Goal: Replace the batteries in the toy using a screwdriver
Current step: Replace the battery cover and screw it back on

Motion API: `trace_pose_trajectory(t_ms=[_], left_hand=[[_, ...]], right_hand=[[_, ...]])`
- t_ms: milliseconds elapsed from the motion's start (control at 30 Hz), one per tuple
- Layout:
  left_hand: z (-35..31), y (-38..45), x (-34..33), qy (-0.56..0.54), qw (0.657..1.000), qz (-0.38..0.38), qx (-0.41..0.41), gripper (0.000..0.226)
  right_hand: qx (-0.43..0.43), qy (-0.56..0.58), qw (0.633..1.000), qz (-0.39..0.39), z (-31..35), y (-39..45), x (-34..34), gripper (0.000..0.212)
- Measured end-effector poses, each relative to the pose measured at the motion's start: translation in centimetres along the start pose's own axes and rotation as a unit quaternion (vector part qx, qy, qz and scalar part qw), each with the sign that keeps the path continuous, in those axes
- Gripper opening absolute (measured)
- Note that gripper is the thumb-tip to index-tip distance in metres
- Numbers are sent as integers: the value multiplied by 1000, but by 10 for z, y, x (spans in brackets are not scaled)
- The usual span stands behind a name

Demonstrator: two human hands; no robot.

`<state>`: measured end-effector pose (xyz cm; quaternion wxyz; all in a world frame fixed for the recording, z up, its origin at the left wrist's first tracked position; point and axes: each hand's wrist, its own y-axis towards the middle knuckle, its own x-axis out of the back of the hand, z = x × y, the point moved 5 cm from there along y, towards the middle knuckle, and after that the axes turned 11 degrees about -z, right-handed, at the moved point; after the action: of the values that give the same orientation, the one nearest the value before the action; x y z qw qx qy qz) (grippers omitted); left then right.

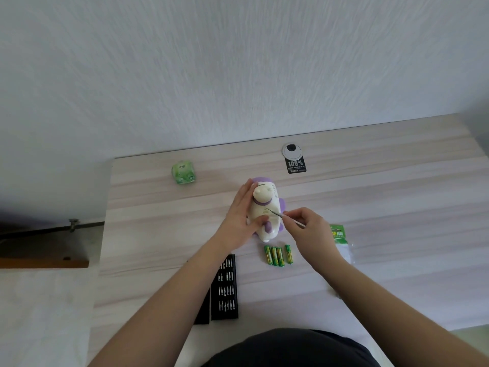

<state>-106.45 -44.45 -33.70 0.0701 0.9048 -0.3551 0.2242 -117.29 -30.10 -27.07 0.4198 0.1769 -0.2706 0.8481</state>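
Now screwdriver (275,213) tip aims far-left into toy (264,210); shaft diagonal.

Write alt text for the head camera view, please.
A person's left hand steadies a white and purple plastic toy on a pale wooden table while the right hand pinches a thin metal screwdriver against it. Four green batteries lie nearby.

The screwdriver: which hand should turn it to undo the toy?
The right hand: it already pinches the screwdriver, tip on the toy. The left hand steadies the toy.
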Motion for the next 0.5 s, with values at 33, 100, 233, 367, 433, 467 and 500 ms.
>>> trace_pose_trajectory(t_ms=[33,100,233,367,433,467,500], left_hand=[[-1,0,-1,-3,1000,0,0,83],[-3,-1,-2,-7,1000,-1,-1,81],[-7,-1,-2,-19,1000,-4,-9,78],[-4,-1,-2,-19,1000,-4,-7,79],[-3,-1,-2,-18,1000,-2,-7,79],[-3,-1,-2,-17,1000,-1,-8,79],[-4,-1,-2,-17,1000,0,-11,78]], right_hand=[[-3,-4,1000,1,-1,0,-1,11],[-7,-11,1000,4,-2,1,-4,10],[-7,-22,1000,4,-1,0,-6,8],[-4,-37,999,5,2,-1,-7,9],[-2,-44,999,5,3,-2,-7,9],[-1,-46,999,4,4,-3,-7,9],[1,-47,999,4,5,-3,-7,9]])
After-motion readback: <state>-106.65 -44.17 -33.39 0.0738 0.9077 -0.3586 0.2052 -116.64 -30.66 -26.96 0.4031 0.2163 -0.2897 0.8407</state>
